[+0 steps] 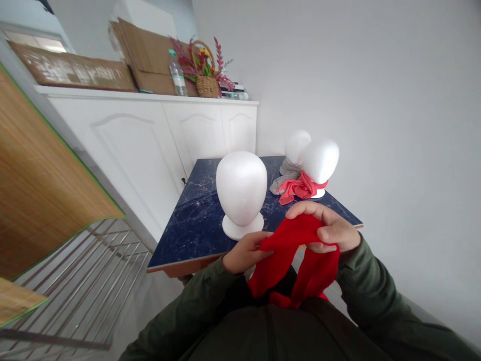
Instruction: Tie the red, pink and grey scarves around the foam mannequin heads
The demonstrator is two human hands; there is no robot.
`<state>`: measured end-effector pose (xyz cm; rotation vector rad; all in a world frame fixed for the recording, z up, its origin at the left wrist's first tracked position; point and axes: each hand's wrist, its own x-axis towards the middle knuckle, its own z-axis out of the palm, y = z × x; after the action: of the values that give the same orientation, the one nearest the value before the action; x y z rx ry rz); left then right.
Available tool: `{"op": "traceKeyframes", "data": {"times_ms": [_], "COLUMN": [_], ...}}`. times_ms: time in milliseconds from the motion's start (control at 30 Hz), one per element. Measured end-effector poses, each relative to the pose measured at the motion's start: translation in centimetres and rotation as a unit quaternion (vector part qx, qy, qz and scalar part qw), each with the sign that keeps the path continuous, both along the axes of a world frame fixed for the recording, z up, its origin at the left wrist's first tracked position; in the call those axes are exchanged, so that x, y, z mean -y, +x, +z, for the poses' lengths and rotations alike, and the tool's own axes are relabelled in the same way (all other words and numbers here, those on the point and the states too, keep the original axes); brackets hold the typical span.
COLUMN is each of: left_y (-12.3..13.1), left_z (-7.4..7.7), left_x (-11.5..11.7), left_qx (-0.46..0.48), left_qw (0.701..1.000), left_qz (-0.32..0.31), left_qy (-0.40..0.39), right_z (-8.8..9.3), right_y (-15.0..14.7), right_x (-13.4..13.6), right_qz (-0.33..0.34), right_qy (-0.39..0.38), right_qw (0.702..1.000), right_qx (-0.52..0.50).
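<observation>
Both my hands hold a bright red scarf over my lap, just in front of the table's near edge. My left hand pinches its left side; my right hand is wrapped round the top fold, and two ends hang down. Right behind my hands a bare white foam head stands upright on the dark blue marbled table. Farther back to the right, a second foam head wears a coral red scarf, and a third foam head behind it wears a grey scarf.
A white cabinet runs along the wall on the left, carrying cardboard, a water bottle and a flower basket. A metal rack and a wooden panel stand at my left. A plain white wall is on the right.
</observation>
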<state>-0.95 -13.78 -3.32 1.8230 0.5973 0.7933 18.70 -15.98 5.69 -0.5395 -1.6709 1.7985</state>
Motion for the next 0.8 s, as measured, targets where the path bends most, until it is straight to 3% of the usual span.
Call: {"op": "traceKeyframes", "data": {"times_ms": [133,267,367,467,567,667,733,800], "left_y": [-1.6,-3.6,-4.6,-5.3,-5.7,-5.9,-6.0,-6.1], "left_z": [0.1,1.0,1.9,2.3,2.1,2.0,2.4,2.9], "left_x": [0.3,0.7,1.0,1.3,1.3,1.5,1.7,1.8], "left_qx": [-0.061,-0.134,-0.195,-0.211,-0.154,-0.01,0.078,0.101], "left_qw": [0.988,0.927,0.895,0.9,0.921,0.923,0.934,0.956], "left_qz": [0.118,0.254,0.273,0.24,0.279,0.383,0.326,0.159], "left_qy": [0.082,0.241,0.294,0.296,0.223,0.029,-0.123,-0.227], "right_z": [-0.1,-0.2,-0.3,-0.5,-0.8,-0.9,-0.9,-0.8], "right_y": [0.8,1.2,1.0,0.7,0.5,0.3,0.3,0.3], "right_x": [-0.5,-1.0,-1.0,-0.9,-0.9,-1.1,-1.3,-1.5], "right_qz": [-0.061,-0.126,-0.171,-0.197,-0.206,-0.213,-0.222,-0.245], "right_qy": [-0.01,0.017,0.046,0.064,0.076,0.102,0.137,0.177], "right_qw": [0.998,0.992,0.983,0.975,0.97,0.963,0.954,0.939], "right_qx": [0.012,0.014,0.052,0.086,0.106,0.132,0.15,0.163]}}
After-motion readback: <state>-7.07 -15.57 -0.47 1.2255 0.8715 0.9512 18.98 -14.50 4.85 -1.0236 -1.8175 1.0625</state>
